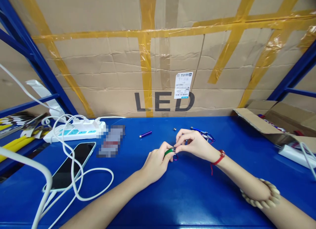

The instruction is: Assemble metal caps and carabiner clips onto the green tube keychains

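My left hand is closed round a small green metal tube, which looks like a mini flashlight body. My right hand pinches at the tube's far end, where a small silvery piece shows between thumb and forefinger. The fingertips hide most of that end. A thin purple ring shows just below the fingers. On the blue table beyond my hands lie a purple metal tube and a tiny metal cap. Behind my right hand are a blue tube and some small corded pieces, partly covered.
At left, a white power strip and looped white cables surround a phone. A blurred-out flat object lies beside them. An open cardboard box and another white strip stand at right. A large taped carton walls the back.
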Tool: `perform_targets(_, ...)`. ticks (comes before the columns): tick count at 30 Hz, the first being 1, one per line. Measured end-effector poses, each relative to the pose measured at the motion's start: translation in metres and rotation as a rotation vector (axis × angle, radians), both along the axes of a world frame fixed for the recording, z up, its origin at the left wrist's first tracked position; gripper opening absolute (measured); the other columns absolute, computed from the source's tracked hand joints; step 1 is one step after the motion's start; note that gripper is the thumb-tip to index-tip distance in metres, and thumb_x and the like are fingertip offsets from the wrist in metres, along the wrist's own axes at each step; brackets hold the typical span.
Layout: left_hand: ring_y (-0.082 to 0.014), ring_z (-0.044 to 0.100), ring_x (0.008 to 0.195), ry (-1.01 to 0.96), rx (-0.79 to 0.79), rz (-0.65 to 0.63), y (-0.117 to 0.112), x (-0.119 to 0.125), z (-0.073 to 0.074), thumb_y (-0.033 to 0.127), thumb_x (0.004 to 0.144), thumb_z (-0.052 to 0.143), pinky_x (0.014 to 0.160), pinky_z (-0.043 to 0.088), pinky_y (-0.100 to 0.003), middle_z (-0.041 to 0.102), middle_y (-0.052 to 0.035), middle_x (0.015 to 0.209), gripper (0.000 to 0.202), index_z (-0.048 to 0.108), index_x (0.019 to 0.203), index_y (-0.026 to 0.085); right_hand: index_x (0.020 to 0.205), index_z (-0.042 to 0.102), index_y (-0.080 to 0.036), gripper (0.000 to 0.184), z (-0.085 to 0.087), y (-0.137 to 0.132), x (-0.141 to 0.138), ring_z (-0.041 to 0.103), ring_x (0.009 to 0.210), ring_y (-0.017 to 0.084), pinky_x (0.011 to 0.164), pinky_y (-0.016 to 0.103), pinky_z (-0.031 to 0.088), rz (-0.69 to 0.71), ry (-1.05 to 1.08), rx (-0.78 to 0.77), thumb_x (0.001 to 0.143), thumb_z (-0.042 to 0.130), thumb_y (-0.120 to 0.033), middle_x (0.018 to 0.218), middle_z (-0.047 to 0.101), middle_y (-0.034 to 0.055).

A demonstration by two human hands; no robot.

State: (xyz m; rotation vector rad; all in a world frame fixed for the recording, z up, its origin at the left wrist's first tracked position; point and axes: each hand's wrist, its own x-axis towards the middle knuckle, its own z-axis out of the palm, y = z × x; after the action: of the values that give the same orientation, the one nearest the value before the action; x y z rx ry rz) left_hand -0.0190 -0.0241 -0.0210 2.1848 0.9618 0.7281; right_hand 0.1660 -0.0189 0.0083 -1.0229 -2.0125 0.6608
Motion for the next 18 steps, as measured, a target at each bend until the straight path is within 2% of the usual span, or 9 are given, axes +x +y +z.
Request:
perform_targets(9, -0.015, 0.063, 0.076, 0.006, 0.047, -0.028, -0.002, -0.0015, -0.0016, 0.021, 0.089, 0.036, 0.066, 0.041, -0.023, 0.065, 0.0028, 0.082, 0.007, 0.041, 0.085, 0.023, 0.062, 0.069, -0.015, 0.034, -0.0011, -0.0026, -0.0024, 0.054, 0.059, 0.013, 0.057, 0.026, 0.044, -0.041, -0.008, -0.191, 0.06, 0.073, -0.049, 0.07, 0.061, 0.0047)
perform_targets(14, -0.0176, 0.064, 0.083, 0.02, 0.079, -0.001, -0.001, -0.0014, -0.004, 0.022, 0.089, 0.037, 0.068, 0.042, -0.024, 0.067, 0.0003, 0.087, 0.008, 0.041, 0.083, 0.023, 0.063, 0.07, -0.016, 0.033, -0.0005, -0.0045, -0.0029, 0.054, 0.058, 0.012, 0.055, 0.025, 0.042, -0.077, -0.042, -0.192, 0.061, 0.072, -0.049, 0.069, 0.062, 0.0042)
perform_targets(18, -0.0178, 0.065, 0.081, 0.034, 0.098, 0.031, -0.0011, -0.0012, -0.0039, 0.023, 0.089, 0.039, 0.066, 0.043, -0.023, 0.067, -0.0003, 0.088, 0.006, 0.043, 0.085, 0.023, 0.063, 0.071, -0.016, 0.033, 0.0001, -0.0049, -0.0042, 0.054, 0.058, 0.012, 0.054, 0.023, 0.041, -0.091, -0.051, -0.197, 0.062, 0.071, -0.049, 0.069, 0.061, 0.0039)
